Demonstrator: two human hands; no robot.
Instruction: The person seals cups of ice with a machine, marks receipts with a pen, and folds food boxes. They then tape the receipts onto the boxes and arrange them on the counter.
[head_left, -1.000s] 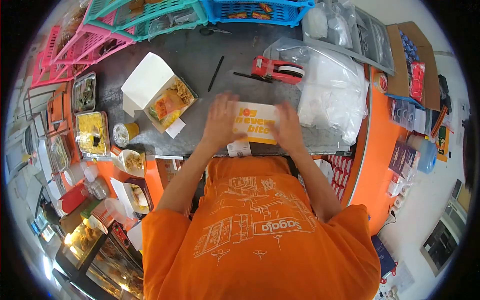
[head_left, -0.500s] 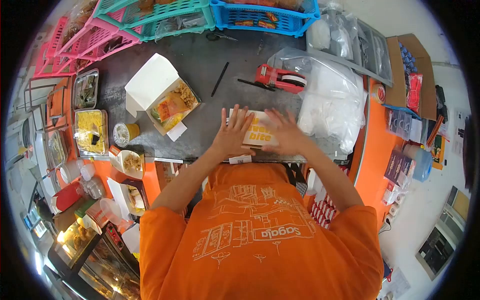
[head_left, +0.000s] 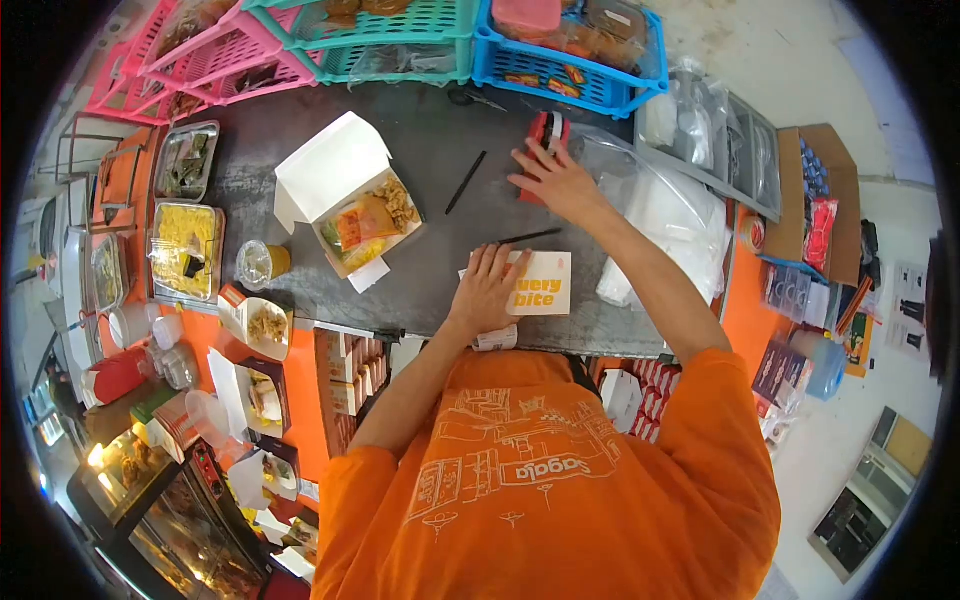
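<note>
My left hand lies flat, fingers spread, on a white and yellow printed box near the front edge of the grey counter. My right hand is stretched farther back and rests on a red tape dispenser, fingers around it. A black pen lies between the two hands. To the left stands an open white food box with rice and fried food inside.
Pink, teal and blue baskets line the back of the counter. Clear plastic bags pile up at the right. Another black pen, a sauce cup and metal trays of food sit at the left.
My right hand left the printed box and reached back to the red tape dispenser. My left hand stayed pressed on the box. The view tilted a little.
</note>
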